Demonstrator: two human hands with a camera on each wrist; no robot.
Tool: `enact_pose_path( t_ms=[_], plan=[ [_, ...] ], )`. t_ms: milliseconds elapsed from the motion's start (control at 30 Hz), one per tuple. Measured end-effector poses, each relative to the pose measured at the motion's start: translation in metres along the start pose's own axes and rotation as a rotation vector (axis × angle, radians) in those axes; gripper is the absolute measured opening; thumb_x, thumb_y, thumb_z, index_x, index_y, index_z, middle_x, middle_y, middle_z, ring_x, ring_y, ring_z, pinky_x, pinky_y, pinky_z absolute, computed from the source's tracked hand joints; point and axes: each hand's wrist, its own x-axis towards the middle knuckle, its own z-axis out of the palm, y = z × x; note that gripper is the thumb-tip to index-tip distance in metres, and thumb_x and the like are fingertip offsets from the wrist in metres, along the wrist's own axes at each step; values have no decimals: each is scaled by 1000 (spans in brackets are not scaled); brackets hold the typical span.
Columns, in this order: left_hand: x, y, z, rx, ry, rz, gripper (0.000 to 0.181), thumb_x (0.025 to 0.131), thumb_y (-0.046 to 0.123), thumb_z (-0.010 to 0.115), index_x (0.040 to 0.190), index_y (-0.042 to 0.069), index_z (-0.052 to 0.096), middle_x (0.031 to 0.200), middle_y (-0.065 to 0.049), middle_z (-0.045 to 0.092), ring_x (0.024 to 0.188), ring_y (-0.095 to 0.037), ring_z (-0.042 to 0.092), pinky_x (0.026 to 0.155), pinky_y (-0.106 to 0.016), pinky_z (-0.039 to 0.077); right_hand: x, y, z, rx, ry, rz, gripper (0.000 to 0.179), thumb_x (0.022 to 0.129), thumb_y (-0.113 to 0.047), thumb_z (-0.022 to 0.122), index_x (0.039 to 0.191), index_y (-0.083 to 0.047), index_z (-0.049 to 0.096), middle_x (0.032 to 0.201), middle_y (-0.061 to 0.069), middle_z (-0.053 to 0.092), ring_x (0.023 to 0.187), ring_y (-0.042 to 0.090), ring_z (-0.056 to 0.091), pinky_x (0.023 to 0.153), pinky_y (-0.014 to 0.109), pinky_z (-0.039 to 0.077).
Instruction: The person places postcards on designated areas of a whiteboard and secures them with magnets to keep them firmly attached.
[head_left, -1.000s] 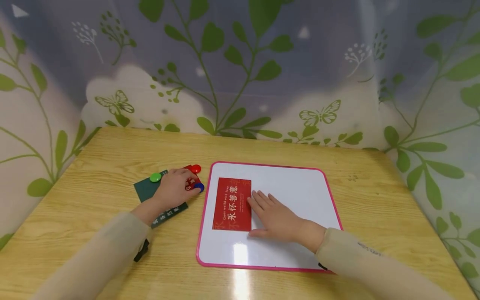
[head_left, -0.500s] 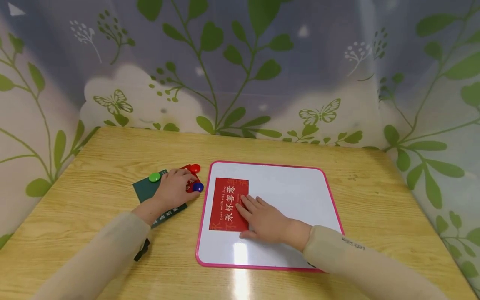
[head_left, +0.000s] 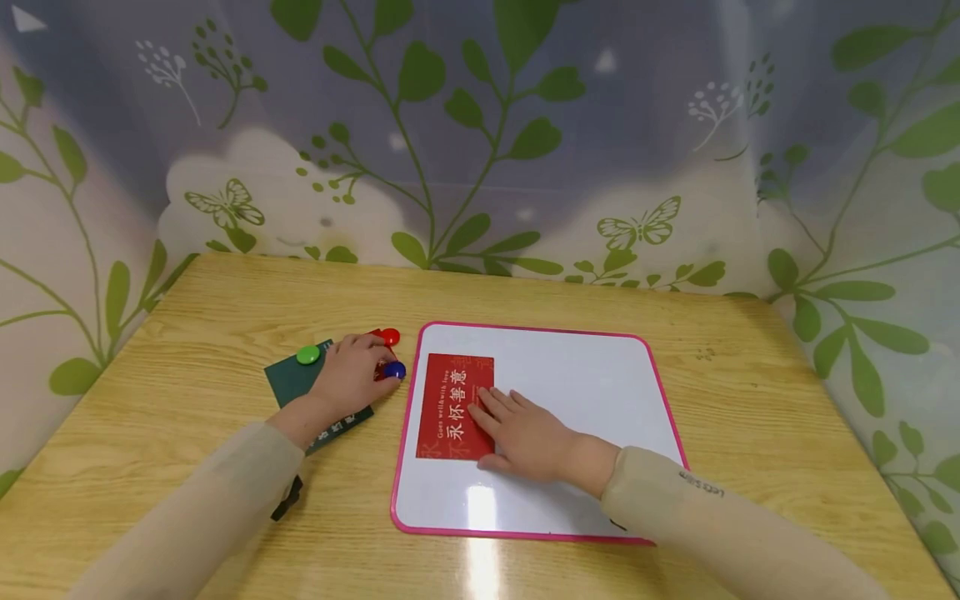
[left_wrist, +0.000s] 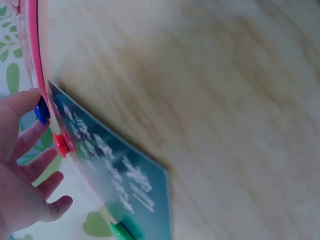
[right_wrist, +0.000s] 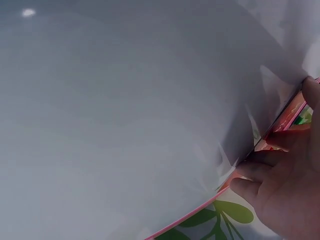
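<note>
in the middle of the frame, on the left half of a pink-rimmed whiteboard (head_left: 585,392): a red card (head_left: 450,404), flat, rectangular, taller than wide. printed with four large white characters running from bottom to top, a line of small english lettering to their left, and bigger, fainter gold-toned characters at the upper right and lower left corners. partly covered along the right side by the fingertips of the right hand (head_left: 528,437), laid flat with fingers nearly straight, gripping nothing. cannot tell the pressure.

at the left of the frame, the left hand (head_left: 348,379), with a blue magnet (head_left: 394,370) pinched between thumb and forefinger, just beside the board's left rim. just above that, a red magnet (head_left: 389,337). farther left, a green magnet (head_left: 307,355) on a dark green card (head_left: 288,379), partly hidden under the left hand, with white lettering along the lower edge. beneath everything, a light wood-grain counter (head_left: 750,392).

since one second ago, a small shift of the red card toward the board's left rim, along with the right hand; fingertips now over the card, earlier only at its right edge. since half a second ago, hardly any change, apart from a slight upward shift of the blue magnet in the frame.
</note>
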Motion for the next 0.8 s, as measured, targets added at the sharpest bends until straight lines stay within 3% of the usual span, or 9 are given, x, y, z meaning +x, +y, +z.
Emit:
enact_pose_path(
  t_ms=[200,533,800],
  plan=[
    [8,8,-6,-17,15,-27,41,85,33,68,114,5,65,131,-19,51,126,-41,38,103,-60,31,1,-1,-2,3,-17,5,73,92,-52,48,147,-8,29,154,14,26,143,29,23,115,43,24],
    [28,43,-16,-34,-8,-5,36,83,32,70,110,9,68,134,-17,51,129,-36,39,105,-58,30,4,1,-3,-57,-22,-2,71,92,-52,47,146,-9,31,152,14,29,142,29,26,115,43,26],
    [36,51,-15,-23,-12,9,34,84,34,68,110,11,67,136,-15,49,130,-35,37,107,-56,30,10,-1,-4,-84,-31,-1,72,92,-54,46,147,-11,29,154,12,27,142,27,25,115,42,26]
  ],
)
